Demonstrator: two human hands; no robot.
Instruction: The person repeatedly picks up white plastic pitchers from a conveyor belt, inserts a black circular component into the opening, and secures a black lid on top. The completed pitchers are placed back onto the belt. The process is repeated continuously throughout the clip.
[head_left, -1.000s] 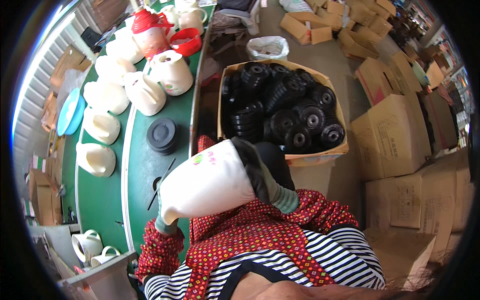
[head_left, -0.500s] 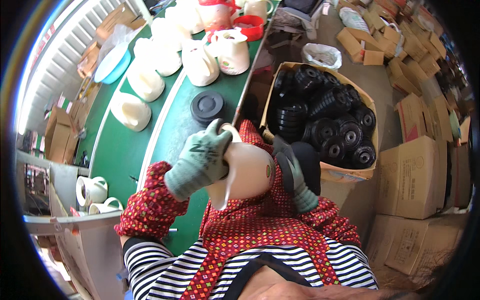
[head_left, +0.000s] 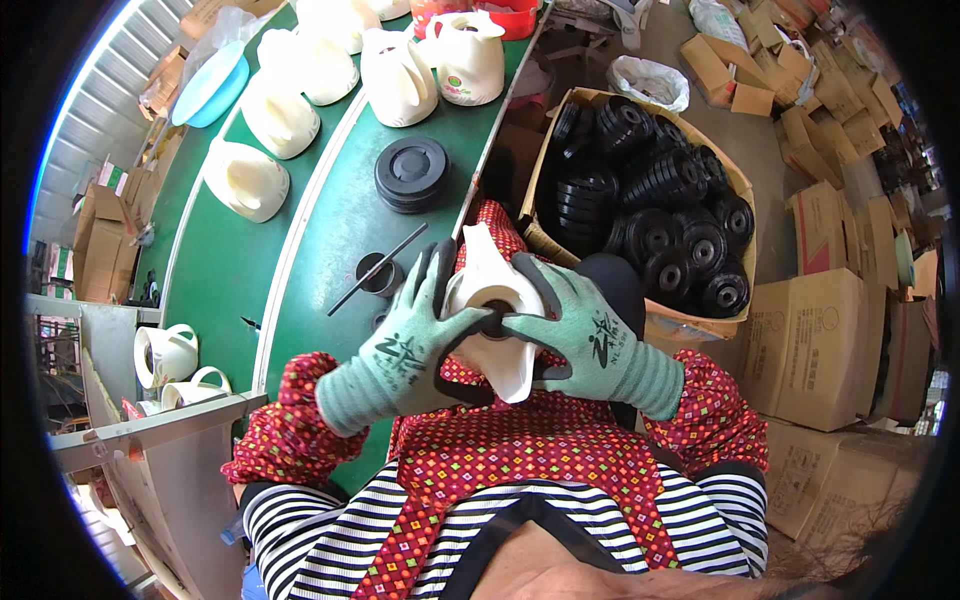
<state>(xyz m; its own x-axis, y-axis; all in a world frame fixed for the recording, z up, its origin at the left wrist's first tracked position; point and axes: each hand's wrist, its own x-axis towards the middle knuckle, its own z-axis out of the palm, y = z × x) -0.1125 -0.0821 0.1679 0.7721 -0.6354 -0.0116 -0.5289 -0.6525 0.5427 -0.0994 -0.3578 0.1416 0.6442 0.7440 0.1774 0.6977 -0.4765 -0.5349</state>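
Observation:
Over my lap I hold a cream plastic kettle body (head_left: pixel 512 368), with a round dark opening facing up at me. My left hand (head_left: pixel 405 350), in a green-grey glove, closes on its left side. From the right, my gloved right hand (head_left: pixel 590 330) grips the opposite side. Both thumbs press at a dark part (head_left: pixel 492 318) inside the opening; its kind I cannot make out. On the green work table, just beyond my left fingers, a black rod (head_left: pixel 372 272) lies across a small black cup (head_left: pixel 388 278). Farther off sits a short stack of black discs (head_left: pixel 412 172).
Several cream kettle bodies (head_left: pixel 398 80) stand along the far green table (head_left: pixel 300 300); more (head_left: pixel 168 356) rest at the left. A carton (head_left: pixel 540 240) full of ribbed black discs (head_left: pixel 655 190) stands right of my knees. Cardboard boxes (head_left: pixel 815 350) line the right.
The kettle body has turned so its opening faces me. My right hand has come from the carton side onto it, and my left hand has shifted its grip. The rod and cup now show.

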